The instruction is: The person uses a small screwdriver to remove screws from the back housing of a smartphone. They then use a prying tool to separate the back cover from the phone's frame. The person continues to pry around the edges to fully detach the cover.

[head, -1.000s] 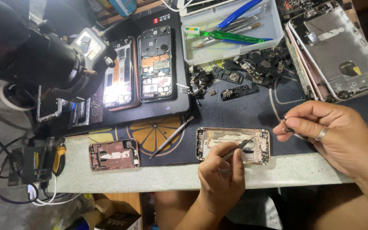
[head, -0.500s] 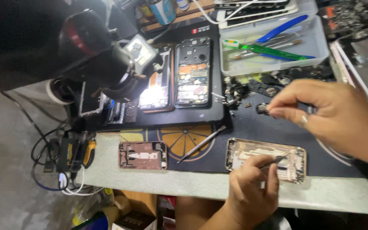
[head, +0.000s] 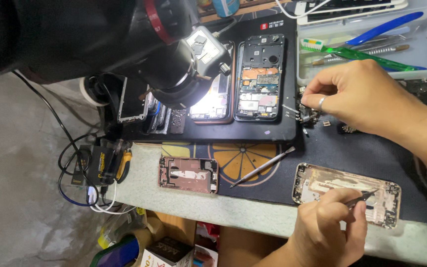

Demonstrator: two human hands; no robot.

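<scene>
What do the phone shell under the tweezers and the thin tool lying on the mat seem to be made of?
The phone shell looks like metal with a pale gold, matte finish, scuffed inside. The thin tool looks like bare steel, judging by its silvery sheen. The tweezers in the left hand look dark, possibly coated metal.

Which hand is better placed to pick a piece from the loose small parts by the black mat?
Right. The right hand has its fingertips at the small parts. The left hand is busy, holding tweezers over the gold phone frame near the table edge.
</scene>
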